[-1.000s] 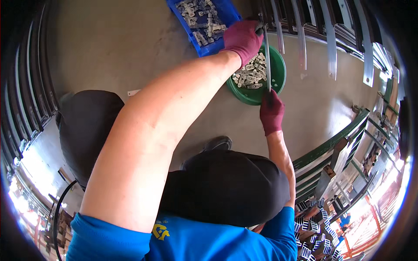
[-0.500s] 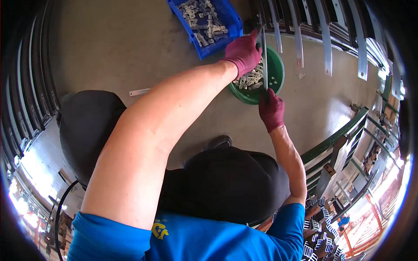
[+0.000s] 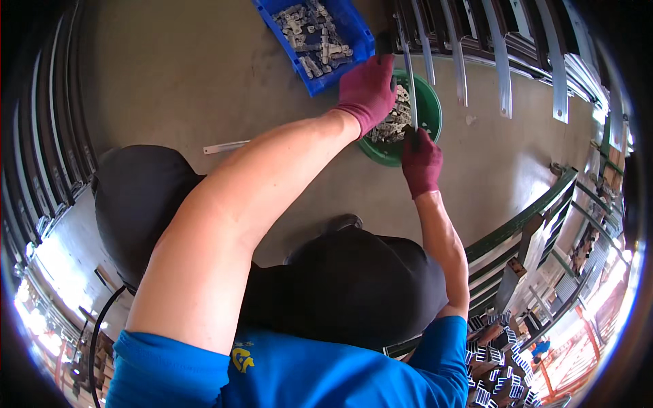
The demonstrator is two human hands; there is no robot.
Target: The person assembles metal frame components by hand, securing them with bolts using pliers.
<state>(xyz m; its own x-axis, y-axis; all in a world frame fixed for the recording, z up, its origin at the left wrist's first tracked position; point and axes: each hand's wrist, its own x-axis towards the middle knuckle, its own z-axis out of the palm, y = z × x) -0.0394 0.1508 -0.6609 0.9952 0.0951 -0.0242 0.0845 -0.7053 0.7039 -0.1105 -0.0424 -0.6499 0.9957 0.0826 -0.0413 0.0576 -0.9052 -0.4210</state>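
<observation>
While both hands (image 3: 394, 122) grip the metal strip (image 3: 410, 88), the green bowl (image 3: 430, 112) lies beneath.

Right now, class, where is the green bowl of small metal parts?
In the head view, the green bowl sits on the floor at upper right, just right of the blue bin, under the left hand and right hand.
</observation>
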